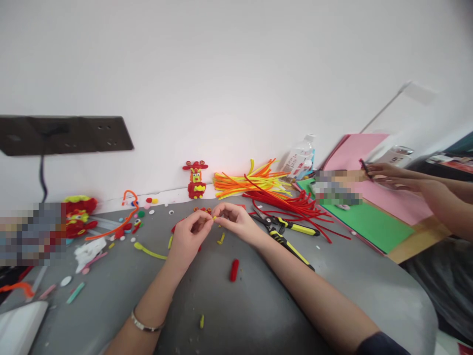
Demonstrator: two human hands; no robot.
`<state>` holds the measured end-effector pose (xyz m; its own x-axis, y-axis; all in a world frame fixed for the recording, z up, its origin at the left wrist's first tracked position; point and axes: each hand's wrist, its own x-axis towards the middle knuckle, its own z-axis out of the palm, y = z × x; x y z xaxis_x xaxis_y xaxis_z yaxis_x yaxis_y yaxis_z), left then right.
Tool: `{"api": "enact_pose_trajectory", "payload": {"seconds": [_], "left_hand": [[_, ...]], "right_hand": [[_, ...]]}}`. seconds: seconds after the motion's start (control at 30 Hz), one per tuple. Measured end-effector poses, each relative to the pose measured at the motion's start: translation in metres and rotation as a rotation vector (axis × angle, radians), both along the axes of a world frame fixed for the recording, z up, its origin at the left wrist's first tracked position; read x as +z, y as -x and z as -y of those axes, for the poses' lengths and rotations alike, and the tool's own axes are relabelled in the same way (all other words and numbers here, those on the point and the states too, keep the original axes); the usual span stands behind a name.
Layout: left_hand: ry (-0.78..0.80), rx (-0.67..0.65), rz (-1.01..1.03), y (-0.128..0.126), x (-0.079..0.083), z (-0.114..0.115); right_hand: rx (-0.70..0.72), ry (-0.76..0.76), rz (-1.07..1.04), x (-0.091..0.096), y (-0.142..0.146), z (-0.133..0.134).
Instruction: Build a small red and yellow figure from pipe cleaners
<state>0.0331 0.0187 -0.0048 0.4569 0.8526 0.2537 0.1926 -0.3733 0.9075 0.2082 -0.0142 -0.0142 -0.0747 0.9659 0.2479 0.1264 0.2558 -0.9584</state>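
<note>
My left hand [190, 236] and my right hand [238, 223] meet above the middle of the grey table, fingertips pinched together on a tiny yellow piece of pipe cleaner [215, 218]. Red craft parts partly show behind my left hand. A short yellow piece [220, 239] lies just below my right fingers. Nearer to me are a rolled red pipe cleaner piece [234, 270] and a small yellow bit [201, 321]. A longer yellow pipe cleaner [151, 251] curves out left of my left wrist. Against the wall stands a finished red and yellow figure [197, 181].
Yellow and orange pipe cleaners [247, 183] and red ones [295, 207] lie behind my right hand, beside yellow-black pliers [286, 234]. A plastic bottle [299, 158] stands by the wall. Pompoms and scraps cover the left. Another person's hands [395, 175] work over pink and green paper [377, 224].
</note>
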Motion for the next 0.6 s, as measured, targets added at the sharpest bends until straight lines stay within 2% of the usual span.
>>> {"api": "enact_pose_trajectory", "payload": {"seconds": [0.6], "left_hand": [[0.064, -0.013, 0.051, -0.0002, 0.0005, -0.0015]], "right_hand": [[0.02, 0.028, -0.048, -0.0009, -0.0003, -0.0009]]}}
